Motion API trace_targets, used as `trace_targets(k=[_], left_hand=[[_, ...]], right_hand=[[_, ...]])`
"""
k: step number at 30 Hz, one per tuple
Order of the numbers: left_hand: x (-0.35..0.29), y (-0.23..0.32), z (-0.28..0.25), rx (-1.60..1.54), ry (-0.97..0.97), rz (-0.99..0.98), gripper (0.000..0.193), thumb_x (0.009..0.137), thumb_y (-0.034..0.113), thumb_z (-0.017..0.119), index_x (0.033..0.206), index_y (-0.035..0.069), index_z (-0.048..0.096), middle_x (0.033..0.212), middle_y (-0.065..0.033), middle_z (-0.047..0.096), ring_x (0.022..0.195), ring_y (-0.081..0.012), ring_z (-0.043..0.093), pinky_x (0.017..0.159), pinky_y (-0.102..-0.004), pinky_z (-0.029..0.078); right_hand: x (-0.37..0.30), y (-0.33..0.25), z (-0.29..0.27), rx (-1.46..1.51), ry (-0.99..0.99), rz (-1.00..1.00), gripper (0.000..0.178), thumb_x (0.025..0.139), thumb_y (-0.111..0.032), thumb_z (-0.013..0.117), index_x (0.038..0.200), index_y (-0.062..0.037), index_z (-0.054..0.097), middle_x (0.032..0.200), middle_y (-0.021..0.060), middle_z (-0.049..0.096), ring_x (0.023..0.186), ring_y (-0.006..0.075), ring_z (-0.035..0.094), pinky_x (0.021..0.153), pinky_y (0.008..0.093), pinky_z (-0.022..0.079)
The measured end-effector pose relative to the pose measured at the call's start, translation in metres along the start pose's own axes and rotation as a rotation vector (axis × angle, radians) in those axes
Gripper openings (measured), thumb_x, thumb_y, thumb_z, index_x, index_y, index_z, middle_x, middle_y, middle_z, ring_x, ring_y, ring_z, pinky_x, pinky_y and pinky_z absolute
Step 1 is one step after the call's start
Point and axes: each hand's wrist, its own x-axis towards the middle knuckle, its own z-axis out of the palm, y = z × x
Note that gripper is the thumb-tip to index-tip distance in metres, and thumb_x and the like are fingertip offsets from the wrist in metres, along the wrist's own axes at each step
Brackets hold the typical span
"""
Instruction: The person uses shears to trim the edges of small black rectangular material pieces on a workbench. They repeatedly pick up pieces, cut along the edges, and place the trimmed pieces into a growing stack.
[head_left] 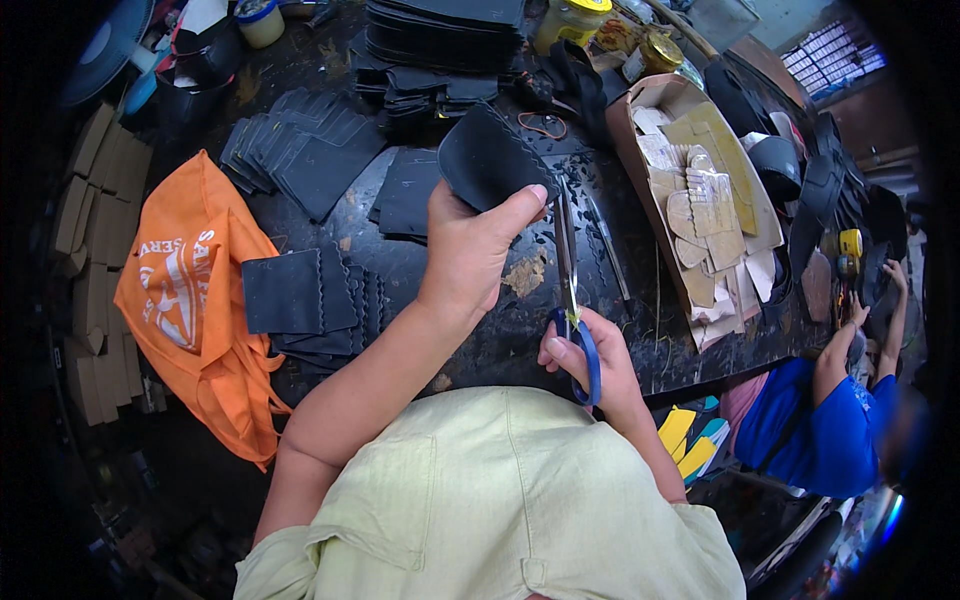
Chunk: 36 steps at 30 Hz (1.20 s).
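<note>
A curved black sheet piece (pixel 492 150), which looks like leather or a similar material, is gripped between the thumb and fingers of my left hand (pixel 468 235). Its right edge lies against the blades of a pair of scissors (pixel 568 240). My right hand (pixel 598 352) has its fingers in the blue handles, and the blades point away from me. Small black offcuts (pixel 572 172) are scattered under and beside the blades. Left of my left forearm lies a stack of black pieces with scalloped edges (pixel 305 295). More flat black pieces (pixel 402 195) lie just behind my left hand.
Tall black stacks (pixel 440 40) and fanned black sheets (pixel 300 145) stand farther back. An orange cloth bag (pixel 205 290) hangs at the left table edge. On the right are a slim pointed tool (pixel 608 245) and a cardboard box (pixel 640 190) of templates. Another person (pixel 810 420) works at far right.
</note>
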Motion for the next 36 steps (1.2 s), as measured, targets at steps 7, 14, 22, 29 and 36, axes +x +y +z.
trace_targets(k=[7,14,22,29,36], left_hand=[[0.000,-0.002,0.000,0.001,0.018,0.018,0.030,0.082,-0.003,0.069,0.111,0.004,0.062,0.098,-0.0065,0.068,0.087,-0.0169,0.068,0.078,-0.0331,0.058],[0.000,-0.003,0.002,-0.018,0.046,0.010,0.023,0.080,-0.003,0.073,0.099,0.000,0.061,0.091,-0.0063,0.067,0.079,-0.0139,0.066,0.072,-0.0273,0.055],[0.000,-0.005,0.003,-0.017,0.042,0.005,0.022,0.080,-0.002,0.073,0.098,0.000,0.062,0.090,-0.0056,0.066,0.078,-0.0140,0.066,0.071,-0.0274,0.056],[0.005,0.008,-0.010,0.059,-0.064,-0.129,0.029,0.078,-0.001,0.075,0.103,-0.001,0.062,0.092,-0.0064,0.066,0.078,-0.0141,0.066,0.069,-0.0278,0.057],[0.014,0.025,-0.026,0.312,-0.239,-0.153,0.038,0.074,0.001,0.079,0.106,-0.002,0.060,0.091,-0.0082,0.067,0.078,-0.0134,0.066,0.068,-0.0267,0.056]], right_hand=[[0.001,0.003,0.002,-0.017,0.023,-0.006,0.019,0.088,-0.016,0.072,0.085,-0.0039,0.058,0.074,0.0009,0.061,0.068,0.0055,0.055,0.063,0.0212,0.045],[0.001,0.007,0.004,-0.018,0.050,-0.007,0.019,0.088,-0.016,0.072,0.084,-0.0042,0.057,0.073,-0.0005,0.059,0.067,0.0045,0.052,0.062,0.0210,0.043],[0.002,0.015,0.006,-0.063,0.097,-0.013,0.018,0.087,-0.013,0.072,0.081,-0.0046,0.057,0.070,-0.0027,0.058,0.063,0.0024,0.050,0.058,0.0193,0.041],[-0.009,0.004,-0.012,0.038,0.005,0.135,0.017,0.087,-0.014,0.072,0.084,-0.0041,0.058,0.073,0.0001,0.061,0.066,0.0064,0.060,0.060,0.0211,0.048],[-0.016,-0.007,-0.046,0.030,-0.214,0.144,0.019,0.087,-0.017,0.072,0.086,-0.0038,0.059,0.074,0.0017,0.060,0.070,0.0093,0.059,0.065,0.0243,0.050]])
